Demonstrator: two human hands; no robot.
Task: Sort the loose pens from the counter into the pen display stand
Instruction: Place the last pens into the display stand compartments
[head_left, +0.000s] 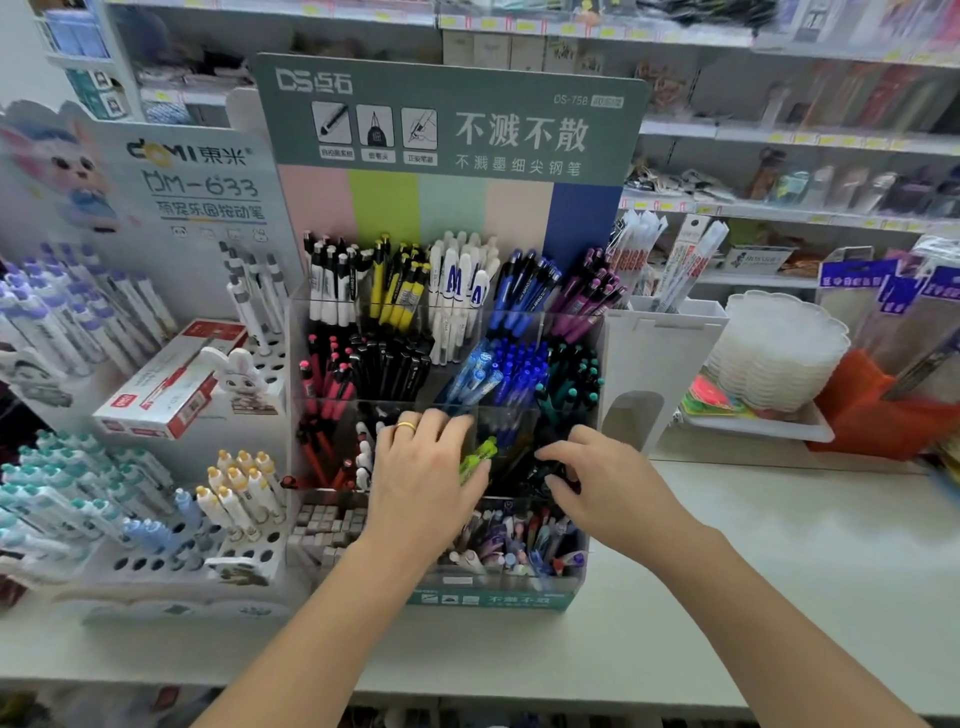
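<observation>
Pen, lime-green (478, 457): lies slanted at the third tier of the pen display stand (447, 364), tip end down toward the compartment in front of the blue pens (511, 369). Your left hand (423, 478) (ring on one finger) holds it; the curled fingers hide much of the barrel, so the exact grip cannot be told.

Right hand (597, 480): fingers curled over dark pens (545, 470) in the neighbouring compartment, seemingly pinching or parting them; whether one is actually gripped cannot be told, the spot being dark and blurred.

Handling note: stand the green pen upright before letting go, and feed it into a gap rather than onto the caps already there. Use your right hand to hold the dark pens aside so the barrel drops to the floor of its cell.

Adjacent stock: mixed pens (519, 551) in the front tray, black pens (395, 369) above, a white stand (171, 561) with teal-capped pens to the left, counter (779, 597) beneath.
</observation>
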